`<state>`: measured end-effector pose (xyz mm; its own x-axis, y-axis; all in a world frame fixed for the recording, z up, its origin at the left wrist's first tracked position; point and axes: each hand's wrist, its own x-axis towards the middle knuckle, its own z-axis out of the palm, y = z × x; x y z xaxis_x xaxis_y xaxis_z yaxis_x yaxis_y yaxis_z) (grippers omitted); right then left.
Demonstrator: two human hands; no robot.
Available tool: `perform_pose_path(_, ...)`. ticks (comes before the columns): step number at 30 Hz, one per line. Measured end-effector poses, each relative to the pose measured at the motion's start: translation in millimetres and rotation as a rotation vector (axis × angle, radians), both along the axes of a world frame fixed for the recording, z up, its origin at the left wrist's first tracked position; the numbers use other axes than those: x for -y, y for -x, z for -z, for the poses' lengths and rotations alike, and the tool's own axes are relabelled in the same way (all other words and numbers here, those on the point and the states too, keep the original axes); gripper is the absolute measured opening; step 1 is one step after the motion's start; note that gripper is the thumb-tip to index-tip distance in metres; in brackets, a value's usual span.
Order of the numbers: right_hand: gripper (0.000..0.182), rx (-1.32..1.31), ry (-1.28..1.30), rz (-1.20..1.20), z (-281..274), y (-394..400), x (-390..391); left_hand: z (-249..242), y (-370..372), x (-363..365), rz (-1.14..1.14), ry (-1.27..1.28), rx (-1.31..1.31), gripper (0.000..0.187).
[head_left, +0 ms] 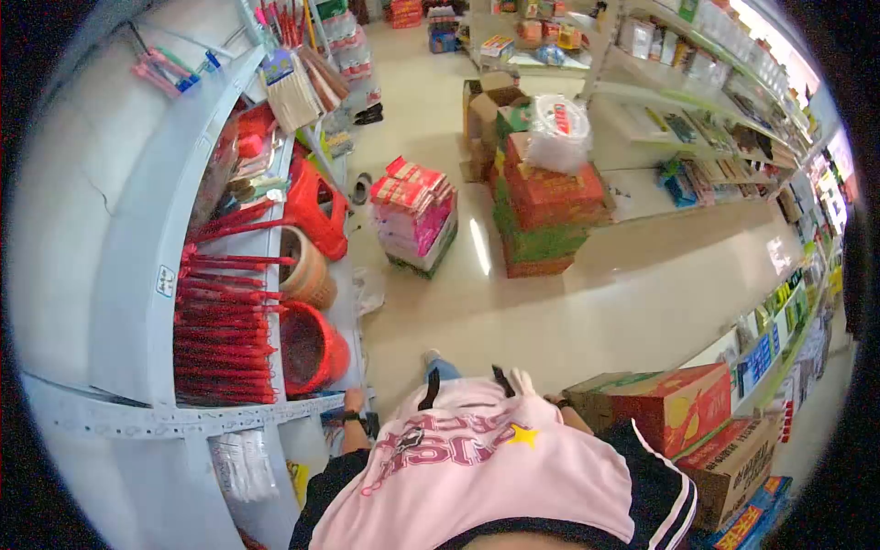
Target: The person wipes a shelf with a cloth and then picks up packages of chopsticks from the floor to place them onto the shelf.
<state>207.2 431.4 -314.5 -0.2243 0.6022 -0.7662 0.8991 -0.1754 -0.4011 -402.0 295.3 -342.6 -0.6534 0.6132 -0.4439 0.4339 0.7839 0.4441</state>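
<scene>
My left hand (354,400) hangs low beside the shelf's front edge, with a dark watch (349,416) on its wrist. Its fingers are too small and blurred to read. Close by, a red plastic basket (337,348) lies tipped on its side on the shelf. My right forearm (576,420) reaches down past my pink shirt (495,467), a dark band at the wrist; the hand itself is hidden. Next to that arm stands a red carton (678,399).
Red rolled bundles (225,357), a woven basket (310,270) and a red stool (316,206) fill the left shelving. On the floor (422,321) ahead stand stacked pink packs (414,215) and red-green cartons (550,202). Stocked shelves (761,339) line the right, with a brown carton (733,463) before them.
</scene>
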Motion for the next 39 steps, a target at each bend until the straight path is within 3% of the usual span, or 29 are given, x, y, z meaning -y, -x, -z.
perform_pose_path(3,0.040,-0.093,-0.028,0.056,-8,50,-25,0,68,-26,0.109,-0.275,0.586,0.021)
perform_pose_path(5,0.040,-0.141,-0.048,0.116,-17,69,-46,-40,45,-53,0.049,-0.188,0.497,0.020)
perform_pose_path(6,0.038,-0.119,-0.130,-0.077,-56,88,-69,-69,30,-69,0.018,-0.144,0.457,0.022)
perform_pose_path(7,0.037,-0.189,-0.031,0.035,-35,94,-89,-36,28,-71,0.083,-0.061,0.356,0.020)
perform_pose_path(9,0.035,-0.079,-0.042,0.134,-86,122,-120,30,27,-75,0.214,0.108,0.156,0.018)
perform_pose_path(10,0.035,-0.075,-0.043,0.140,-91,131,-134,40,15,-72,0.253,0.042,0.165,0.020)
perform_pose_path(12,0.035,-0.025,-0.223,-0.009,-89,142,-156,45,1,-65,0.321,-0.003,0.220,0.024)
perform_pose_path(15,0.036,-0.041,-0.131,-0.175,-91,162,-187,41,-8,-49,0.380,0.076,0.359,0.024)
perform_pose_path(16,0.037,-0.065,-0.192,-0.479,-76,159,-199,37,-9,-45,0.387,0.095,0.383,0.024)
perform_pose_path(17,0.037,-0.068,-0.186,-0.505,-61,159,-209,34,-9,-42,0.386,0.105,0.398,0.025)
perform_pose_path(18,0.037,-0.084,-0.146,-0.506,-8,145,-216,29,-9,-41,0.382,0.119,0.405,0.025)
perform_pose_path(19,0.037,-0.099,-0.106,-0.508,-1,151,-229,25,-8,-43,0.371,0.126,0.411,0.025)
perform_pose_path(20,0.037,-0.149,-0.011,-0.300,2,151,-235,22,-11,-46,0.373,0.133,0.423,0.025)
perform_pose_path(23,0.038,-0.014,0.024,-0.289,-52,192,-270,23,-17,-64,0.365,0.137,0.432,0.026)
perform_pose_path(25,0.039,-0.195,0.112,-0.305,-47,197,-306,27,-24,-99,0.372,0.111,0.427,0.026)
perform_pose_path(26,0.040,-0.097,-0.008,-0.526,-37,201,-320,27,-25,-114,0.368,0.099,0.424,0.027)
perform_pose_path(27,0.042,-0.166,-0.095,-0.689,-47,212,-338,30,-23,-130,0.364,0.090,0.412,0.027)
perform_pose_path(28,0.040,-0.231,0.122,-0.228,-75,222,-353,33,-20,-152,0.370,0.091,0.401,0.027)
perform_pose_path(30,0.035,-0.244,-0.288,-0.607,-73,234,-396,30,-7,-188,0.372,0.081,0.361,0.027)
perform_pose_path(31,0.035,-0.241,-0.283,-0.604,-57,234,-411,31,-1,-206,0.376,0.086,0.339,0.028)
perform_pose_path(33,0.030,-0.234,-0.278,-0.138,-27,237,-442,36,15,-240,0.373,0.076,0.295,0.028)
perform_pose_path(37,0.028,-0.235,-0.104,-0.024,-41,254,-482,12,49,-298,0.325,-0.009,0.192,0.029)
perform_pose_path(39,0.027,-0.123,-0.195,-0.490,-2,240,-499,-24,60,-332,0.265,-0.099,0.171,0.030)
